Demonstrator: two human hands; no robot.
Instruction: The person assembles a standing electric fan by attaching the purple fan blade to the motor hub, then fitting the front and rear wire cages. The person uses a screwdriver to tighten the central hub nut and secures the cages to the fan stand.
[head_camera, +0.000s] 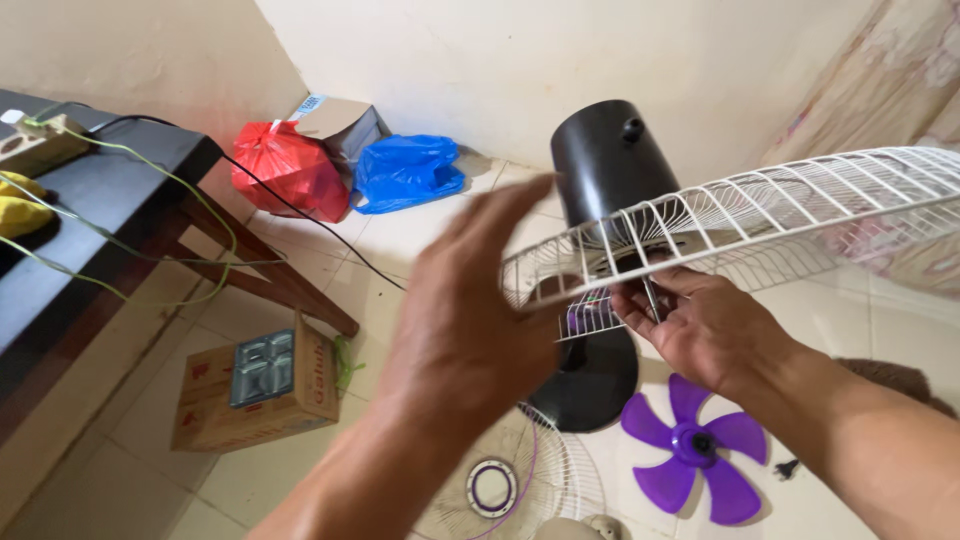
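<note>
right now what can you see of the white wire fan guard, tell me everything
The white wire fan guard is a round, dished grille of thin coated metal ribs radiating from a hub to a thicker outer rim. It is held up in the air, tilted nearly flat, in front of the black fan motor housing. Its far side runs out of frame to the right. The right hand grips it from beneath near the hub; the left hand, blurred, is open by the near rim, contact unclear.

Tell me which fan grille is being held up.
The rear grille at the motor, gripped by the right hand. The other grille lies flat on the floor.
</note>
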